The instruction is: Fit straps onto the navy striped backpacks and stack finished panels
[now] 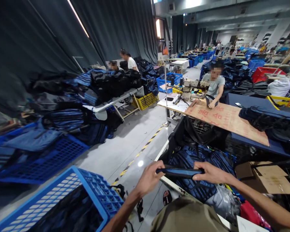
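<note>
Between my two hands stretches a dark strip of fabric [180, 172] with a blue band along its middle, held roughly level in front of my body. My left hand [149, 176] is closed round its left end, and my right hand [209, 173] grips the right end with the thumb on top. Beneath and beyond the strip lies a heap of blue and black fabric pieces [203, 156], partly hidden by my hands and the strip. What kind of part the strip is, I cannot tell.
Blue plastic crate [94, 193] with dark fabric stands at lower left. An open cardboard box [268, 177] is at right. Ahead, a co-worker [215, 83] sits at a sewing machine [193, 85] beside a wooden board [227, 119]. Yellow-black tape [140, 153] marks the floor.
</note>
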A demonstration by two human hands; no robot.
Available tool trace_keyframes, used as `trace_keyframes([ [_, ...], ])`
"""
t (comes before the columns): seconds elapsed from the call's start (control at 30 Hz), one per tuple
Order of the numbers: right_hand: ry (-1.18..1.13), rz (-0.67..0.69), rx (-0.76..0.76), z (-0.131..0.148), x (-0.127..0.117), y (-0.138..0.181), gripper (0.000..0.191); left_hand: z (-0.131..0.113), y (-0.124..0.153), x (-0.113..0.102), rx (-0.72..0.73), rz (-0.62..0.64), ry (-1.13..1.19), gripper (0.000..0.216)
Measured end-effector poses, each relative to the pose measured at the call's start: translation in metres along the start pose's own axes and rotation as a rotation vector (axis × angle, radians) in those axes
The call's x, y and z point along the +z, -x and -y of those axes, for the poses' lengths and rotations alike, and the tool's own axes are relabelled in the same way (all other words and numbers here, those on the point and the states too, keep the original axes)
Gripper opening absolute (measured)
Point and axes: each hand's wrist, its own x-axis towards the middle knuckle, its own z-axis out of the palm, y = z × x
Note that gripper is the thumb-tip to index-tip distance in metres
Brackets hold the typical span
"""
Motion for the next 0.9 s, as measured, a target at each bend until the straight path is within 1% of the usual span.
trace_keyframes([
  [0.07,-0.052,-0.017,-0.011,0.001,0.015,-0.004,0.033,0.013,-0.008,-0.005,-0.026,-0.138,-0.033,0.007],
  [0.13,-0.051,-0.042,-0.046,0.005,0.020,-0.010,0.030,0.021,-0.018,-0.010,-0.023,-0.257,-0.144,0.010],
  [0.17,-0.050,-0.047,-0.062,0.007,0.019,-0.013,0.030,0.024,-0.022,-0.011,0.003,-0.303,-0.214,0.012],
  [0.23,-0.051,-0.064,-0.084,0.009,0.014,-0.015,0.033,0.031,-0.029,-0.014,0.109,-0.374,-0.347,0.017],
  [0.3,-0.024,-0.106,-0.102,0.007,0.006,-0.015,0.038,0.040,-0.032,-0.015,0.245,-0.426,-0.475,0.021],
  [0.37,0.045,-0.168,-0.114,0.001,-0.003,-0.014,0.039,0.052,-0.032,-0.011,0.357,-0.460,-0.640,0.028],
  [0.43,0.147,-0.272,-0.122,-0.007,-0.012,-0.016,0.035,0.062,-0.029,-0.004,0.430,-0.455,-0.802,0.033],
  [0.5,0.274,-0.423,-0.125,-0.018,-0.023,-0.019,0.029,0.066,-0.026,0.007,0.481,-0.407,-0.893,0.039],
  [0.6,0.494,-0.651,-0.107,-0.033,-0.040,-0.025,0.021,0.055,-0.026,0.020,0.547,-0.371,-0.911,0.049],
  [0.7,0.675,-0.790,-0.066,-0.044,-0.052,-0.026,0.023,0.031,-0.030,0.023,0.625,-0.435,-0.916,0.049],
  [0.8,0.742,-0.808,-0.034,-0.048,-0.058,-0.019,0.030,0.007,-0.034,0.015,0.729,-0.518,-0.938,0.054],
  [0.9,0.700,-0.788,0.020,-0.037,-0.058,-0.011,0.032,-0.012,-0.035,0.003,0.826,-0.604,-0.899,0.063],
])
